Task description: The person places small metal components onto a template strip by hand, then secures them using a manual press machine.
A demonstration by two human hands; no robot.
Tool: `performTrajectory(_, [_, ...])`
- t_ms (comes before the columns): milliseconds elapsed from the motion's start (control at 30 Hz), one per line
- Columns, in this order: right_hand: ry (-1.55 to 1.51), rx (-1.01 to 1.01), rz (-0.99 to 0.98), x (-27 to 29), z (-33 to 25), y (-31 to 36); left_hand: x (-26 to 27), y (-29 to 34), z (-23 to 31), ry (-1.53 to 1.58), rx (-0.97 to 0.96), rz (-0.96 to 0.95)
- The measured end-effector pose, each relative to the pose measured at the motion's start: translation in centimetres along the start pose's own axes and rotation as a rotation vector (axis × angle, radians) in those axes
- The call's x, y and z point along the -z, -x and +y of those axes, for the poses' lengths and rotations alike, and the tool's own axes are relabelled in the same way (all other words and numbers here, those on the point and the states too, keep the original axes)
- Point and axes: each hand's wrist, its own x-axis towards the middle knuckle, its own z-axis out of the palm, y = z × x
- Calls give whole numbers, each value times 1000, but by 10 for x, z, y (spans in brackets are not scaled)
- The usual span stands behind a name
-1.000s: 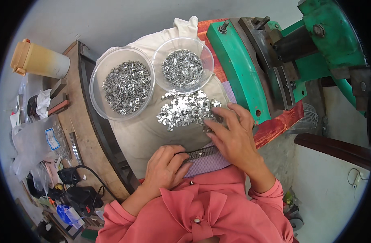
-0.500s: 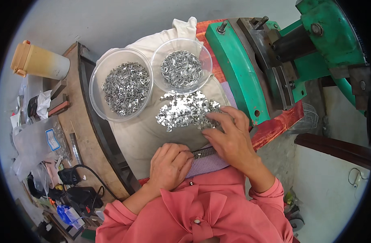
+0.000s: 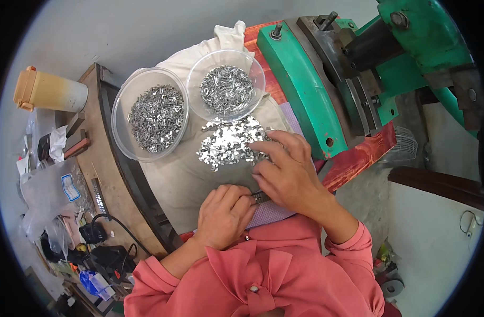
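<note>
Head view: we look down at our two hands working over a cloth-covered lap.
Left hand (image 3: 224, 214): curled shut on a narrow dark metal strip (image 3: 260, 197).
Right hand (image 3: 287, 171): fingers spread, tips resting on the loose pile of small shiny metal pieces (image 3: 228, 143).
Handling: we judge the pieces light, stiff, slippery and easily scattered; best pinched singly by their edges.
Nearby: two clear bowls (image 3: 123, 134) of grey parts, green press (image 3: 300, 90).
</note>
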Motion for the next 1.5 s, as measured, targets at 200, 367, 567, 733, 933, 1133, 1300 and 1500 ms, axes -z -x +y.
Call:
performTrajectory(200, [-140,-108,-30,18,-1,37,-2,2,-1,2,-18,25])
performTrajectory(367, [-76,-68,-23,9,-4,53,0,-3,3,12,-24,32])
performTrajectory(567, [4,-75,-1,16,-8,49,-10,-15,4,-42,-53,-2])
performTrajectory(733, [-32,-145,5,18,-1,44,-11,-12,6,-81,-45,-19])
performTrajectory(933, [19,-54,1,1,10,26,-11,-14,7,-74,-42,0])
performTrajectory(1133, [56,17,-34,4,9,14,-8,-14,5,-30,-34,-20])
performTrajectory(1300, [4,14,-92,7,8,8,-8,-14,3,-21,-44,-34])
performTrajectory(1500, [-2,6,-77,8,8,5,-8,-18,7,-9,-26,-22])
